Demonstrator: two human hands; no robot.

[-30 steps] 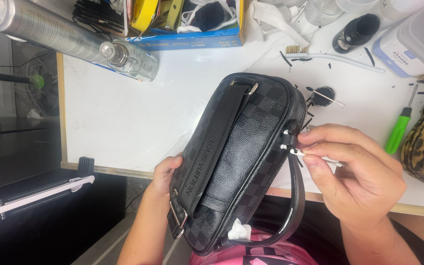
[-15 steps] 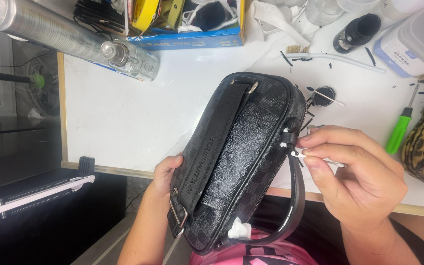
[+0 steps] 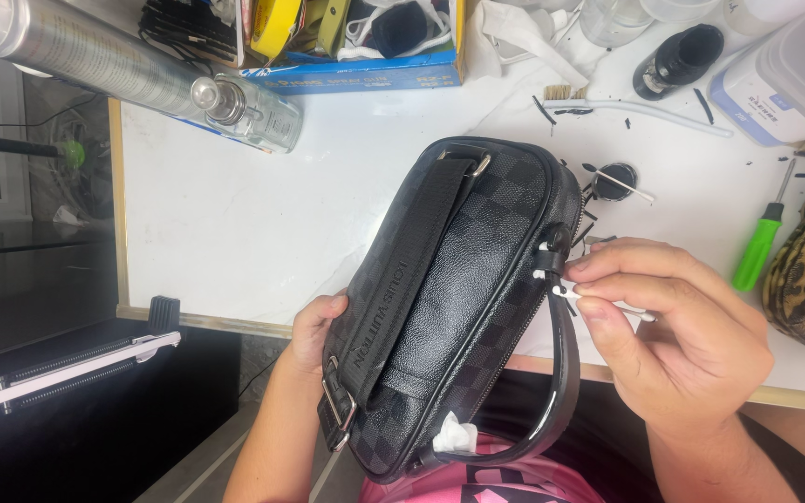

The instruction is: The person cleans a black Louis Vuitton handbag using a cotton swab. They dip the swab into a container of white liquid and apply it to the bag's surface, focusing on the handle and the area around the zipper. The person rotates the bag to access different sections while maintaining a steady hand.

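left hand [image 3: 314,328] props the black checkered leather bag [image 3: 458,298]; right hand [image 3: 677,340] fingers pinch a thin white cotton swab [image 3: 570,292] at the zipper end. short light dabs work best i reckon.

Bag [image 3: 477,279]: matt checkered coated fabric; woven strap [image 3: 402,279], metal buckle [image 3: 337,405]; glossy handle [image 3: 561,373]; smooth white table [image 3: 235,214].

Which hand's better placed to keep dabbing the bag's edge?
Right. The right hand already pinches the cotton swab at the black bag edge; the left hand grips the bag's far side, steadying it.
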